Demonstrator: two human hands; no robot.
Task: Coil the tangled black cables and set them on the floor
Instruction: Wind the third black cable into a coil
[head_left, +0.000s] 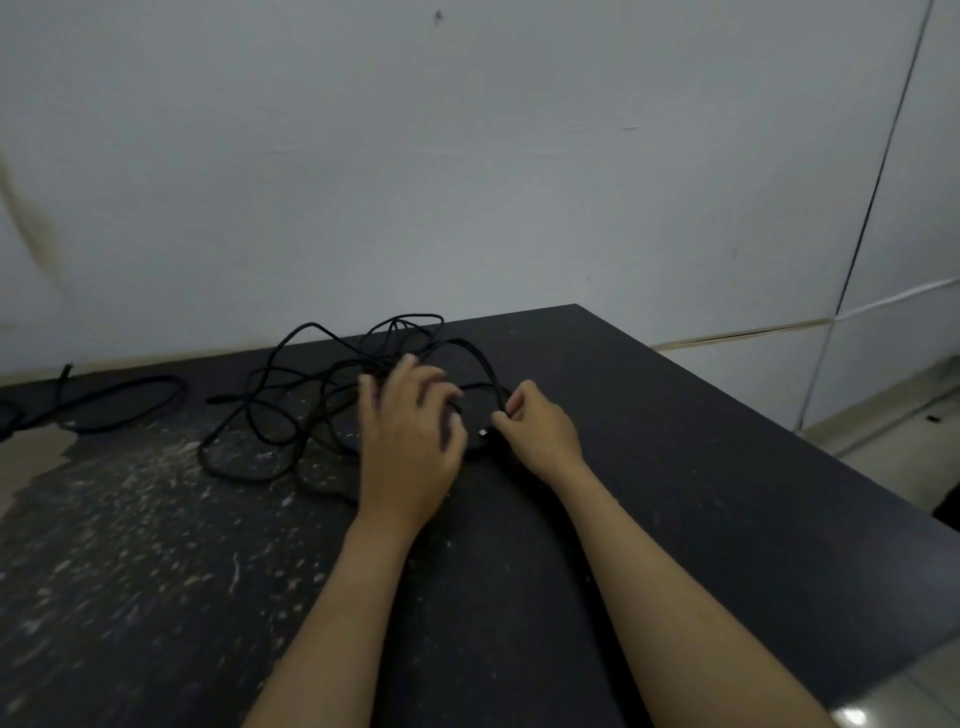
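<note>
Broadly, a dark, scuffed table (649, 415) filled the lower view, set against a pale wall (467, 156), with light floor (893, 431) showing past its right edge. On the tabletop near the wall lay the tangled black cable (270, 410) in loose, crossing loops; a second black cable (124, 402) lay well apart at the far left. The left hand (410, 441) hovered over the tangle with its fingers spread wide, though blur left any contact unclear. The right hand (540, 426) pinched a strand just beside a small silvery plug (483, 432). Coiling had seemingly just begun. To do it well, I'd judge, the plug end should be held firm while the free hand feeds out one loop at a time, easing crossings apart rather than tugging knots tight
</note>
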